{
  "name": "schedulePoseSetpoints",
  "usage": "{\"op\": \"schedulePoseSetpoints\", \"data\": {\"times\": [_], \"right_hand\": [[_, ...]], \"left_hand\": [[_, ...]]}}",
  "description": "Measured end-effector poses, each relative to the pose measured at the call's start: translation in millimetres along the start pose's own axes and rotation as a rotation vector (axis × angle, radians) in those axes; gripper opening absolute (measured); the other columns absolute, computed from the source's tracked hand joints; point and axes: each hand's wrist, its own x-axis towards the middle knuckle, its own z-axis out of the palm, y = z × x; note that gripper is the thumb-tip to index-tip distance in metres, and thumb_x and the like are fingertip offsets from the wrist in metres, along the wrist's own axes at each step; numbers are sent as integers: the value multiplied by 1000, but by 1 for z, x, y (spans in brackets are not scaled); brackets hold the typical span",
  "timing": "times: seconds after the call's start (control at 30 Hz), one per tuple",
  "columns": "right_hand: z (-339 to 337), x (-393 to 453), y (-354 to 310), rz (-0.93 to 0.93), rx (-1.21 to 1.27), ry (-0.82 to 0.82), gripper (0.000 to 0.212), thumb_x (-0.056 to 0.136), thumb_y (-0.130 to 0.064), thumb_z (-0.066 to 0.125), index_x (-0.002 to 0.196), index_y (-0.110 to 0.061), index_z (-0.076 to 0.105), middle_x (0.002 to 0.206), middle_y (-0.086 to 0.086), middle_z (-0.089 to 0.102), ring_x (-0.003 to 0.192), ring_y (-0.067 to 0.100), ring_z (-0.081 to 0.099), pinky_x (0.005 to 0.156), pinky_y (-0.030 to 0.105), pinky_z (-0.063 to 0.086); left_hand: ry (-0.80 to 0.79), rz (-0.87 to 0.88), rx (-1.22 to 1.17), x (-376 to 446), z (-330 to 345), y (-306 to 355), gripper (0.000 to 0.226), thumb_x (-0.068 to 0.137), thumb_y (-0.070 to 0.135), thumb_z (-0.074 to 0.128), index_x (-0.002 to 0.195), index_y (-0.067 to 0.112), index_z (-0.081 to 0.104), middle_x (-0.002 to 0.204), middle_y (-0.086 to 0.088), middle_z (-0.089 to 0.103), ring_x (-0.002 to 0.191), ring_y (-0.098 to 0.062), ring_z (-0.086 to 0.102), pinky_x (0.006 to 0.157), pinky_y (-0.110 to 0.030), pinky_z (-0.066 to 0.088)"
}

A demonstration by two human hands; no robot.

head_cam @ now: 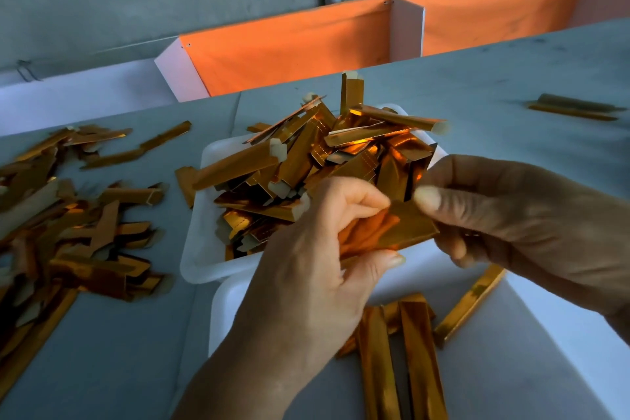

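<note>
A shiny gold card strip (402,230) is held between both hands just above the near edge of a white tray (194,259). My left hand (313,249) curls its fingers and thumb round the strip's left part. My right hand (518,225) pinches the strip's right end with its thumb on top. The tray is heaped with several folded gold card pieces (306,160). Part of the held strip is hidden behind my left fingers.
A second white tray (545,334) in front holds a few long gold folded bars (419,351). A loose pile of gold pieces (68,232) lies on the grey table at the left. A flat gold piece (576,106) lies far right. Orange cloth bins (289,48) stand behind the table.
</note>
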Motion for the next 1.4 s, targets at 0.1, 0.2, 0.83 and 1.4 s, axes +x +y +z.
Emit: {"op": "schedulePoseSetpoints", "data": {"times": [0.1, 0.2, 0.83, 1.4], "right_hand": [[-13, 3, 0, -149, -35, 20, 36, 52, -46, 81, 74, -18, 72, 54, 5, 60, 48, 13, 55, 46, 18, 45], [-27, 5, 5, -199, -59, 100, 49, 41, -52, 86, 73, -17, 72, 52, 5, 59, 46, 13, 55, 44, 16, 44], [-40, 9, 10, -168, 28, 60, 62, 35, -61, 87, 78, -18, 73, 58, 6, 63, 50, 12, 61, 47, 18, 49], [-12, 5, 1, -219, -166, -38, 55, 45, -70, 78, 80, -28, 69, 66, 7, 70, 59, 16, 69, 56, 21, 55]], "left_hand": [[-18, 6, 178, 0, 1, 1, 60, 75, 32, 75, 121, 51, 41, 114, 27, 60, 108, 7, 54, 84, -7, 46], [104, 85, 452, 2, -2, -4, 42, 76, 36, 72, 117, 26, 65, 97, 16, 64, 99, -7, 58, 81, -20, 46], [277, -237, -686, 3, -8, -23, 31, 94, 27, 42, 102, 17, 71, 109, -7, 70, 95, -24, 69, 73, -32, 56], [345, -411, -853, 7, -2, -26, 47, 69, 27, 80, 111, 15, 63, 108, -10, 70, 99, -23, 68, 76, -32, 56]]}}
